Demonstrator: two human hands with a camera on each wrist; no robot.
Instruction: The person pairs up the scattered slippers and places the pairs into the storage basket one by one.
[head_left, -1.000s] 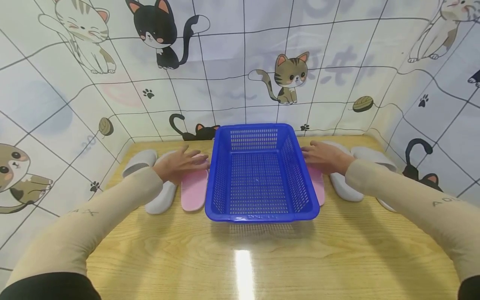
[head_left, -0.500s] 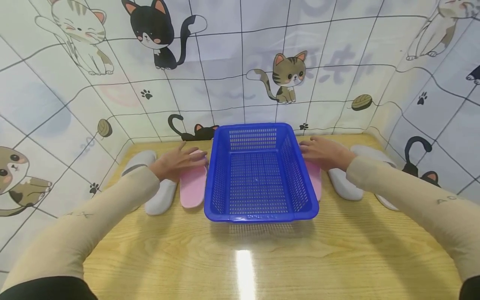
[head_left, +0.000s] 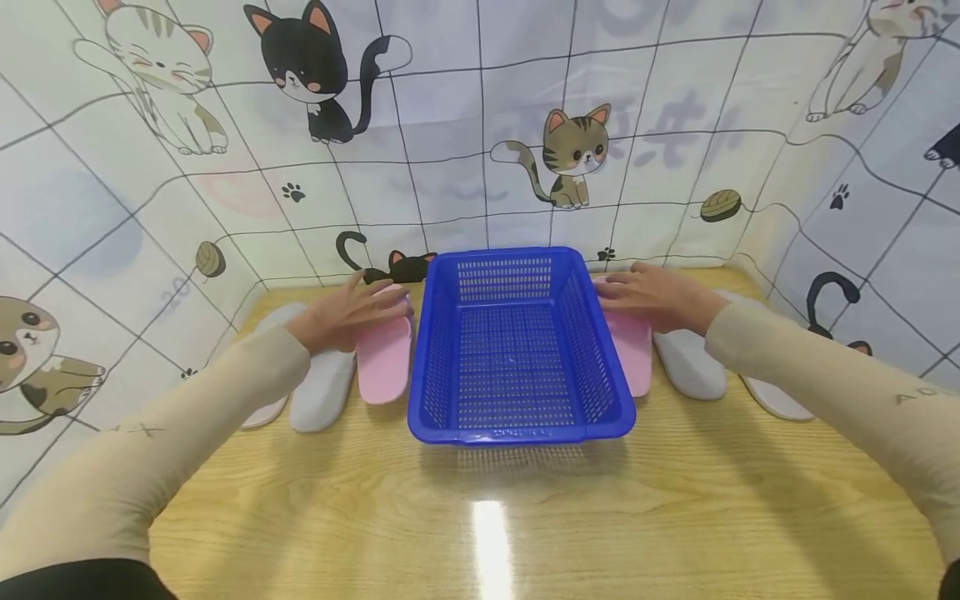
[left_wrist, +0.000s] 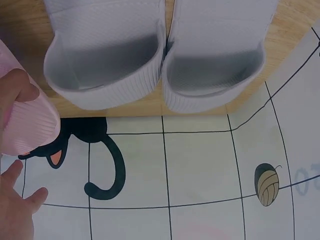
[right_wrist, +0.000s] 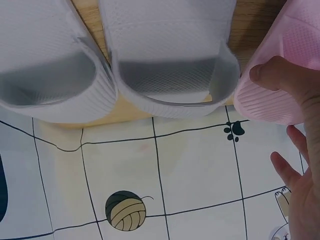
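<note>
Two pink slippers, one on each side of the blue basket [head_left: 517,350], toward the tabletop's far edge; left pink slipper [head_left: 385,354] under the left hand [head_left: 341,312], thumb curled against its toe band, seemingly gripping it for a lift; right pink slipper [head_left: 632,350] under the right hand [head_left: 656,296], thumb likewise hooked on the band, fingers spread over the top; toes pointing at the back wall, so hands come at the closed ends. Blue basket mid-tabletop, holding nothing, mesh floor bare. Grey slippers [head_left: 322,387] outward on the left, another grey pair [head_left: 686,367] outward on the right, lying flat on the wooden tabletop [head_left: 480,517].
</note>
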